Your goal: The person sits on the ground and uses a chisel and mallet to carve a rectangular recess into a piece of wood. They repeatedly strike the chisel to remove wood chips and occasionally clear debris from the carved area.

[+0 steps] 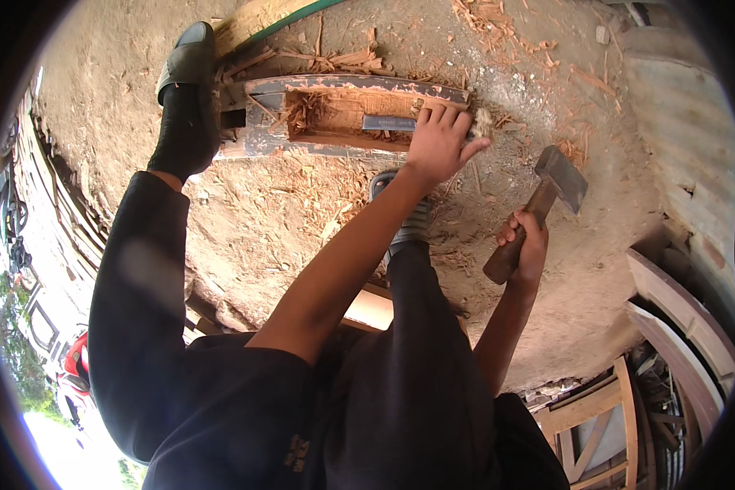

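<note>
A long, dark-painted piece of wood (263, 140) lies across the ground, with a rectangular hollow cut into its top. Inside the hollow are wood shavings (310, 109). My left hand (443, 140) is closed over a chisel (384, 122) at the hollow's right end, its thumb pointing right. The flat bluish blade points left into the hollow; a pale, frayed end, seemingly of the handle, shows past my fingers. To the right, my right hand (524, 242) grips a hammer (541, 200) by its thick wooden handle. Its blocky metal head is raised, apart from the chisel.
My left foot in a slipper (186, 69) rests at the wood's left end; my right foot (410, 214) is near its front edge. A green-edged board (261, 23) lies beyond. Wood chips (306, 192) litter the dirt floor. Corrugated sheeting (682, 122) and wooden frames (600, 404) stand right.
</note>
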{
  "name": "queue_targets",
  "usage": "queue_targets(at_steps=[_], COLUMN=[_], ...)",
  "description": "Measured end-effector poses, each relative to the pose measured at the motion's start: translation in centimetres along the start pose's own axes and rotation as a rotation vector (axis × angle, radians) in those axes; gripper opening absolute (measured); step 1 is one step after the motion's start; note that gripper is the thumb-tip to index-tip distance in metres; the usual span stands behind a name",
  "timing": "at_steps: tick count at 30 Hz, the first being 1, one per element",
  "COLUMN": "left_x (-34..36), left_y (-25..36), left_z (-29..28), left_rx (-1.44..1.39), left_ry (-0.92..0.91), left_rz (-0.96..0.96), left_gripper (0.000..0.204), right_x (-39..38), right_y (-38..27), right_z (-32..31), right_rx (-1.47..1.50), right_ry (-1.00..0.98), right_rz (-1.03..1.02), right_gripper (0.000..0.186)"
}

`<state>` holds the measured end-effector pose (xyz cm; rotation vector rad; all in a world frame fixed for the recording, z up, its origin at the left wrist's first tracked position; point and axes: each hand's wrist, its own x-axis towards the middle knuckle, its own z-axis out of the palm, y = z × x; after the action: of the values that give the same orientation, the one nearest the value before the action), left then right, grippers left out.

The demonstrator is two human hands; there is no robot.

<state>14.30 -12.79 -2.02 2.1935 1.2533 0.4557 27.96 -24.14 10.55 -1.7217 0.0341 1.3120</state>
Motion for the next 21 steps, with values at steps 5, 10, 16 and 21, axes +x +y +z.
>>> queue_targets(at_steps=[5,10,16,21], left_x=[0.7,0.5,0.5,1.0], left_y=[-0.5,-1.2,-1.7,-1.5], left_z=[-0.3,-0.5,-0.4,-0.4], left_rx=[-0.027,-0.010,0.004,-0.010], left_ry=[-0.045,0.033,0.051,0.011], left_rz=[-0.032,0.179,0.256,0.241], left_gripper=[0.056,0.049,0.045,0.045], right_x=[-0.3,-0.5,-0.8,-1.2], right_y=[-0.3,-0.1,-0.5,-0.9], right_z=[-0.5,0.2,0.3,0.3], right_rx=[0.041,0.031,0.033,0.028], right_ry=[-0.010,-0.023,-0.043,-0.025], right_rz=[0.007,0.057,0.050,0.020], right_gripper=[0.013,0.012,0.013,0.014])
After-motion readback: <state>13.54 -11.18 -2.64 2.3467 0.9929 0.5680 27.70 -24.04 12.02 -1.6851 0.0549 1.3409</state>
